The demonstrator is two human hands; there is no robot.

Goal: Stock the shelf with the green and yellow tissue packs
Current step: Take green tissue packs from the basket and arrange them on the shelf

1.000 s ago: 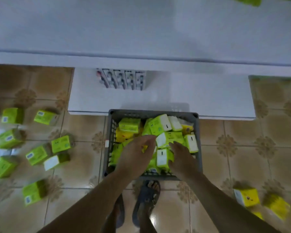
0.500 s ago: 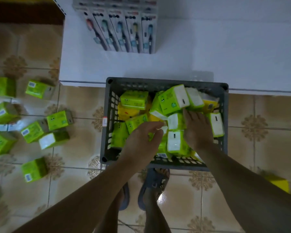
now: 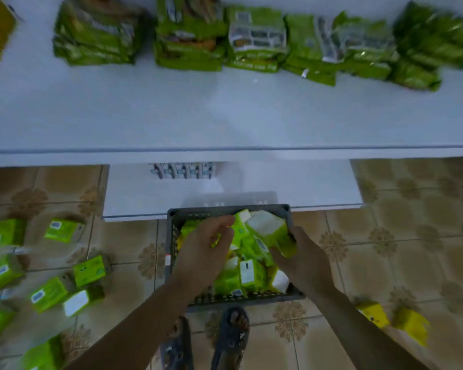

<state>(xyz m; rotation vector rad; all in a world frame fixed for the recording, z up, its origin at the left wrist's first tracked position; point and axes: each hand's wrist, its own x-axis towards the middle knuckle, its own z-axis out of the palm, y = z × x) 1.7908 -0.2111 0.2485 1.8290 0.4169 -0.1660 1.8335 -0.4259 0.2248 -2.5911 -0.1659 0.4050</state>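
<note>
A dark grey plastic crate (image 3: 174,252) stands on the tiled floor against the low white shelf (image 3: 305,188) and holds several green and yellow tissue packs (image 3: 250,272). My left hand (image 3: 202,253) is over the crate's left half, fingers curled around a green pack (image 3: 237,228). My right hand (image 3: 301,259) grips another green and white pack (image 3: 271,231) lifted above the pile. The wide upper shelf (image 3: 225,113) is bare along its front half.
Green packs (image 3: 88,271) lie scattered on the floor at left, two yellow packs (image 3: 373,315) at right. Green bagged goods (image 3: 254,41) line the back of the upper shelf. Toothbrush packs (image 3: 182,170) stand on the low shelf. My sandalled feet (image 3: 231,337) are just behind the crate.
The view has tilted up, bringing the upper shelf into sight. Both hands have closed on packs and lifted them higher out of the crate.
</note>
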